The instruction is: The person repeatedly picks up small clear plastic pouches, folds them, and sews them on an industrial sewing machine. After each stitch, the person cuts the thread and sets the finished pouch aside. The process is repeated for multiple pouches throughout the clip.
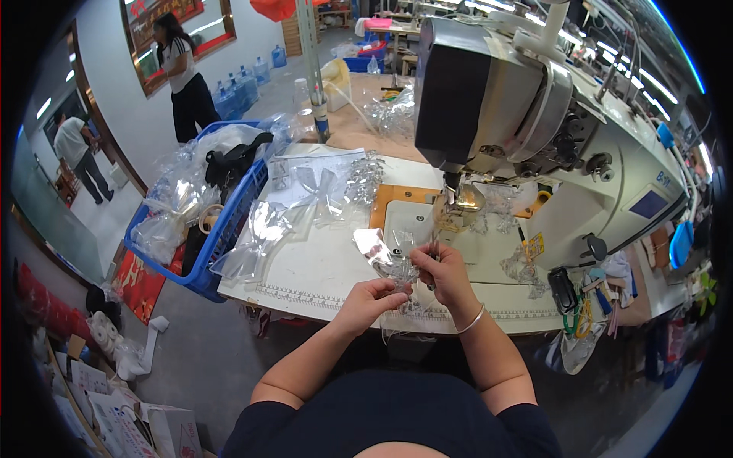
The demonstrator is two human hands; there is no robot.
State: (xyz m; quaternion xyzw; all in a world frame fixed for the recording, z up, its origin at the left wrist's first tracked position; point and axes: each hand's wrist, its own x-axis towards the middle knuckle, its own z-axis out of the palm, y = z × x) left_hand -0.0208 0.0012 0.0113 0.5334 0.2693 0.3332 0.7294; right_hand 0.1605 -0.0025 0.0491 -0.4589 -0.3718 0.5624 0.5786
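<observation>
Both hands meet over the front of a white sewing table (305,263), just short of the sewing machine's needle area (452,191). Between them is a small, crumpled clear plastic piece (372,246) with a shiny upper flap. My left hand (372,303) is closed, pinching its lower edge between thumb and fingers. My right hand (443,275) is closed on its right side. A slim dark metal tool (431,287) pokes out from the right hand; its kind is mostly hidden by the fingers. Loose threads hang below the plastic at the table edge.
Flat clear plastic pieces (263,225) lie on the table's left. Beyond that side is a blue basket (210,278) of plastic and black straps. The machine head (473,91) looms close ahead. Scissors with yellow-green handles (583,319) hang at the right edge. Two people are farther back left.
</observation>
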